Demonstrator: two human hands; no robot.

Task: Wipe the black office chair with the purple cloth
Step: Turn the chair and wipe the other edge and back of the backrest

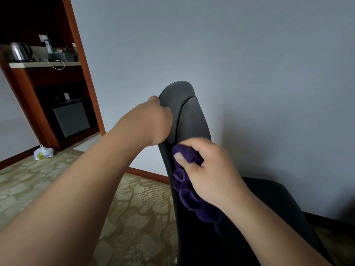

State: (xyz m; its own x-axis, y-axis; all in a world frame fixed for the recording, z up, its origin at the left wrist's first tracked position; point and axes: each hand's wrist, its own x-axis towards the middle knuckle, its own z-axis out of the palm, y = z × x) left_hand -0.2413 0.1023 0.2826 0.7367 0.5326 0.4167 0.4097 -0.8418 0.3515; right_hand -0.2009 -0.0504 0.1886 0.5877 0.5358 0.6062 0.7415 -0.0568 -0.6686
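Note:
The black office chair (192, 116) stands before me, seen edge-on, its backrest rising in the middle of the view and its seat reaching to the lower right. My left hand (151, 121) grips the left edge of the backrest near the top, fingers curled round it. My right hand (209, 169) holds the bunched purple cloth (189, 196) and presses it against the front of the backrest, lower down. Part of the cloth hangs below my palm.
A pale wall stands close behind the chair. A wooden cabinet (63, 120) at the left holds a kettle (20, 50), small items and a dark fridge (71, 118). A white plastic bag (43, 152) lies on the patterned carpet (134, 208).

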